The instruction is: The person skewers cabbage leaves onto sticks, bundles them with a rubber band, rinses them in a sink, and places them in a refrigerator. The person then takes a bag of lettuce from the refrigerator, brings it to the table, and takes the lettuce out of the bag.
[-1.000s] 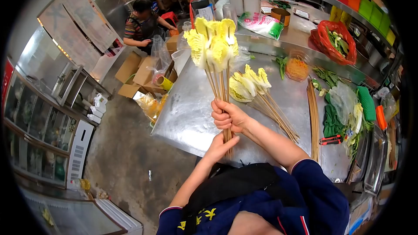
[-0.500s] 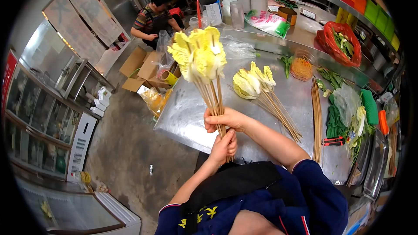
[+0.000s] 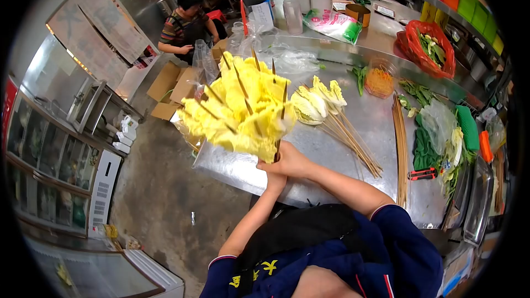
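Observation:
A bundle of yellow napa cabbage skewers [image 3: 237,105] is held up in front of me, its leafy heads tilted toward the camera so that several dark stick points show. My right hand [image 3: 292,160] is wrapped round the sticks just under the leaves. Below it, my left hand [image 3: 274,181] grips the bundle lower down, its fingers mostly hidden. The leaves cover most of the sticks. To the right of the bundle, more cabbage skewers [image 3: 320,102] lie on the steel table [image 3: 309,179].
Bare bamboo sticks [image 3: 401,154], red-handled pliers [image 3: 423,174], a green cloth [image 3: 425,146] and a tub of orange shreds [image 3: 381,80] are on the table. A red bag of greens [image 3: 428,49] stands behind. Across the room, a person [image 3: 187,25] works near cardboard boxes [image 3: 171,88].
The cabbage bundle has tipped from upright toward me and come lower, its stick points now facing the camera. Both hands still hold it, with the left hand now more hidden.

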The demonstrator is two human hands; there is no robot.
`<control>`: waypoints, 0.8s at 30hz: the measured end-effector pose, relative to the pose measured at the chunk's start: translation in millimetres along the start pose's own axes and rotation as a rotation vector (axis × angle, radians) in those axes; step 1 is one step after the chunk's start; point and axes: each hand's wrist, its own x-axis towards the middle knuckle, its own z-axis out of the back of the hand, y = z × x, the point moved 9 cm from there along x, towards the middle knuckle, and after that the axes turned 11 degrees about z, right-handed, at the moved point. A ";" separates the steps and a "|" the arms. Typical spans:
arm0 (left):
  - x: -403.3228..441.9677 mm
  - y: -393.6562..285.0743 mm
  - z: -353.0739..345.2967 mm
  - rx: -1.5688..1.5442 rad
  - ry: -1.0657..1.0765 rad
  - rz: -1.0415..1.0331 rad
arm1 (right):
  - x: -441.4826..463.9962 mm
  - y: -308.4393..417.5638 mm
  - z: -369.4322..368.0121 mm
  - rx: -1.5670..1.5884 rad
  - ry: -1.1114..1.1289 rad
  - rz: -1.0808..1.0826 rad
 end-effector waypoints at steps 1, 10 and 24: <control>0.0 -8.8 -2.4 0.007 -0.019 0.001 | 1.3 1.2 2.9 0.013 -0.015 -0.021; -44.6 -43.8 -54.5 -0.433 0.616 0.883 | 9.0 -13.0 15.8 0.464 0.061 -0.263; -47.1 -71.2 -72.8 -0.706 0.770 0.956 | -3.8 -18.8 22.1 0.610 0.153 -0.319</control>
